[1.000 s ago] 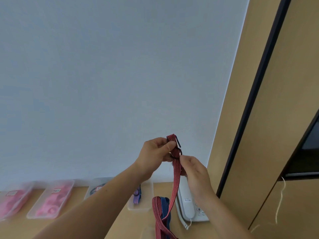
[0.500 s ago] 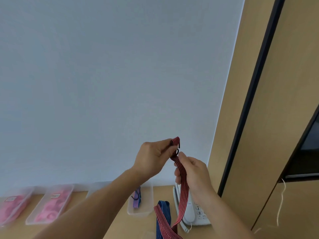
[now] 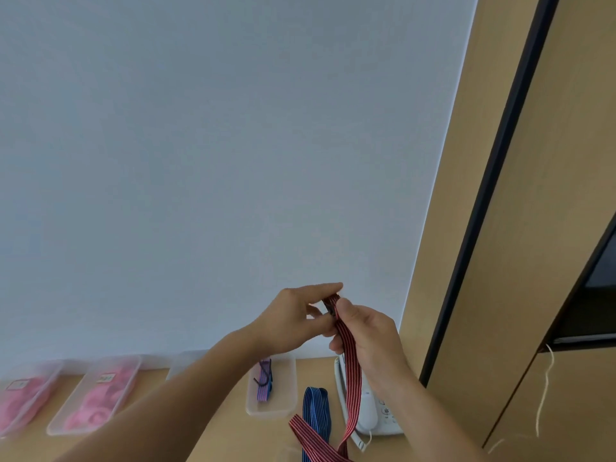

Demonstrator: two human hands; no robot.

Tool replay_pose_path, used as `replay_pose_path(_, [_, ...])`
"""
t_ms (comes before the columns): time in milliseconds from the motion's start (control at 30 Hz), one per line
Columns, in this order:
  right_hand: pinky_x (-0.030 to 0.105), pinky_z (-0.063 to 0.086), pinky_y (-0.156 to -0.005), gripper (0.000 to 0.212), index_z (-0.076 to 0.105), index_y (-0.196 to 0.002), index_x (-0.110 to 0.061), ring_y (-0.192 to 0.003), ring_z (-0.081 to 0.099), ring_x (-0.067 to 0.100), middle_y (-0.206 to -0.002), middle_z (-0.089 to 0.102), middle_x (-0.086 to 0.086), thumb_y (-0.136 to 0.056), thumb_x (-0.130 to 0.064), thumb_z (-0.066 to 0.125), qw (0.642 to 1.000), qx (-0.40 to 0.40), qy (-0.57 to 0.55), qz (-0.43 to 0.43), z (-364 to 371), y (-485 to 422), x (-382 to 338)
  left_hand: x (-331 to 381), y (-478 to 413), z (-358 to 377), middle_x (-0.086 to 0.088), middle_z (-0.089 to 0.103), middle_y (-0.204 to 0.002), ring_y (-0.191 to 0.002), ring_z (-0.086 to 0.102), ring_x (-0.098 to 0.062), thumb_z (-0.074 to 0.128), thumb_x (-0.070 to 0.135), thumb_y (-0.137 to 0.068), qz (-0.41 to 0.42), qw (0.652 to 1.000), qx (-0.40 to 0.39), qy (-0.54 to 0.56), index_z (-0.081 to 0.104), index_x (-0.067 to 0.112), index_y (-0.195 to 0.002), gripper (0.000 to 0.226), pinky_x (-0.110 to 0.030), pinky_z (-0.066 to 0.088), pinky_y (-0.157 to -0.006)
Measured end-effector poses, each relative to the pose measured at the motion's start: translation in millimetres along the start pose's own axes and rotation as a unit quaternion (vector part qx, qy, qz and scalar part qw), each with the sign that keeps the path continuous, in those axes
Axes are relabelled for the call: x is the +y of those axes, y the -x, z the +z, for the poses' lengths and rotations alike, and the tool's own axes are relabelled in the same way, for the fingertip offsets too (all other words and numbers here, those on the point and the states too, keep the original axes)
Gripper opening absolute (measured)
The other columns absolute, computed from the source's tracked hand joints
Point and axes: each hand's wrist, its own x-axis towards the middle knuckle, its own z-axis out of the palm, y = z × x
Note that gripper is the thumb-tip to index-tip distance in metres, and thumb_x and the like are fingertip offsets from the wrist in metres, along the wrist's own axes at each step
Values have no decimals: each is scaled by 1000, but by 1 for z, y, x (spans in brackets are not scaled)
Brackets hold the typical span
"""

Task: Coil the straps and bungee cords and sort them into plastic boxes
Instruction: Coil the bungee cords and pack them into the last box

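Observation:
A red striped bungee cord (image 3: 352,385) hangs from both hands, raised in front of the pale wall. My left hand (image 3: 293,320) pinches its top end, where a dark hook shows between the fingers. Just to the right, my right hand (image 3: 368,331) grips the cord a little below that end. The cord loops down to the desk and crosses a blue striped cord (image 3: 313,411) lying there. A clear plastic box (image 3: 286,406) behind my left forearm holds a coiled purple-blue cord (image 3: 264,383).
Two clear boxes with pink coils (image 3: 96,398) (image 3: 20,401) stand at the left on the wooden desk. Another clear box (image 3: 186,363) is mostly hidden by my forearm. A white telephone (image 3: 373,418) sits behind the red cord. A wooden cabinet (image 3: 500,261) rises at right.
The hands have closed together on the cord's top end. My right hand slid up to just under the left hand's fingers, and less of the hooked end shows now.

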Motion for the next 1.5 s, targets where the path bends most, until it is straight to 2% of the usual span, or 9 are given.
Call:
replay_pose_path(100, [25, 53, -55, 28, 73, -93, -10, -57, 65, 16, -72, 74, 8, -88, -36, 66, 1000, 22, 4, -10, 2, -2, 5, 4, -1, -2, 13, 56, -138, -115, 64, -7, 71, 23, -69, -103, 971, -20, 214, 36, 29, -148, 87, -24, 52, -94])
replay_pose_path(200, [26, 54, -56, 19, 71, -100, -10, -57, 66, 16, -78, 75, 8, -91, -26, 65, 999, 30, 12, -23, 3, -4, 9, 9, -3, -4, -4, 71, -117, -99, 71, -19, 62, 23, -77, -158, 924, 16, 348, 51, 13, -133, 58, -28, 56, -83])
replay_pose_path(300, [24, 54, -52, 31, 71, -96, -9, -54, 67, 18, -70, 74, 11, -79, -34, 69, 999, 29, 3, -35, 8, -5, 12, 8, -2, -1, -16, 70, -101, -88, 63, -31, 55, 30, -92, -168, 930, -10, 327, 69, -1, -105, 36, -47, 54, -92])
replay_pose_path(533, [27, 51, -46, 45, 68, -80, -1, -46, 61, 20, -65, 71, 13, -78, -46, 67, 999, 29, 18, -31, 10, -9, 13, 9, -4, 2, -11, 74, -112, -89, 68, -26, 52, 22, -101, -133, 938, 14, 319, 66, 1, -112, 27, -29, 56, -81])
replay_pose_path(733, [23, 44, -46, 28, 65, -81, -5, -47, 52, 15, -61, 65, 6, -96, -29, 60, 998, -4, 44, -48, 6, -6, 13, 13, -10, -6, -15, 73, -113, -104, 71, -33, 44, 16, -105, -141, 914, 52, 376, 61, -1, -113, 26, -40, 59, -85])
replay_pose_path(1033, [24, 32, -47, 38, 62, -69, -2, -47, 38, 12, -51, 50, 5, -94, -30, 63, 994, 53, 79, -49, 7, -5, 20, 15, -5, -5, -8, 76, -104, -92, 73, -25, 65, 12, -93, -131, 956, 6, 262, 56, 8, -119, 28, -29, 57, -75])
replay_pose_path(1333, [31, 47, -52, 32, 65, -89, 1, -51, 59, 20, -63, 68, 13, -99, -28, 56, 997, -9, 31, 71, 2, -4, 20, 0, -7, -9, 3, 75, -96, -85, 70, -23, 61, 13, -95, -68, 994, 89, 6, 63, 16, -115, 20, -38, 57, -80])
replay_pose_path(1433, [30, 47, -51, 44, 68, -90, 1, -51, 59, 22, -64, 67, 15, -98, -39, 52, 998, -7, 3, 63, 8, -4, 13, -5, 1, 0, 19, 66, -94, -78, 59, 0, 57, 16, -98, 25, 986, 81, -142, 62, 18, -123, 25, -11, 46, -76])
replay_pose_path(1500, [30, 46, -51, 57, 70, -90, 0, -51, 59, 23, -65, 67, 17, -92, -53, 51, 998, -8, -15, 58, 10, -4, 6, -5, 6, 1, 20, 63, -89, -70, 51, 2, 54, 13, -99, 88, 968, 87, -218, 62, 19, -124, 27, -8, 42, -67])
